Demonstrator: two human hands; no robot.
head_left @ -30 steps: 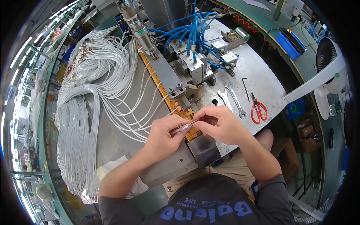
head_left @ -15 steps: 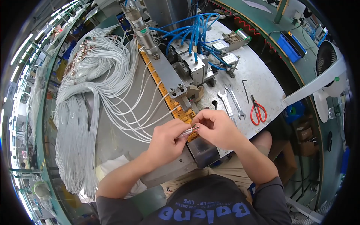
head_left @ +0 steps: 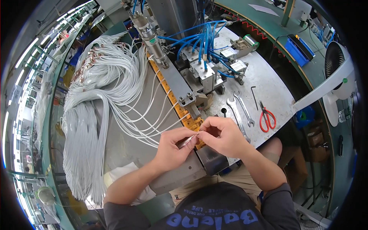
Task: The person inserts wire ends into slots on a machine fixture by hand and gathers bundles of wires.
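My left hand [head_left: 172,149] is closed around a white cable [head_left: 187,142], whose end points to the right. My right hand [head_left: 225,138] meets it there, thumb and fingertips pinched on the thin wire ends, which the fingers mostly hide. Both hands are just above the near end of a yellow-orange fixture rail [head_left: 191,123]. Several loose white cables [head_left: 132,119] run from the left into this rail. They come from a large bundle of white cables [head_left: 82,132] lying on the grey metal table [head_left: 124,151].
A machine with a metal cylinder [head_left: 156,46] and blue air hoses [head_left: 207,42] stands beyond the rail. On the right plate lie two wrenches [head_left: 245,111], a hex key [head_left: 254,97] and red-handled scissors [head_left: 267,119]. A white fan [head_left: 337,76] stands far right.
The cable's wire ends, in plain view before, are now largely covered by my right fingertips. My hands stay close together; the whole view has shifted slightly.
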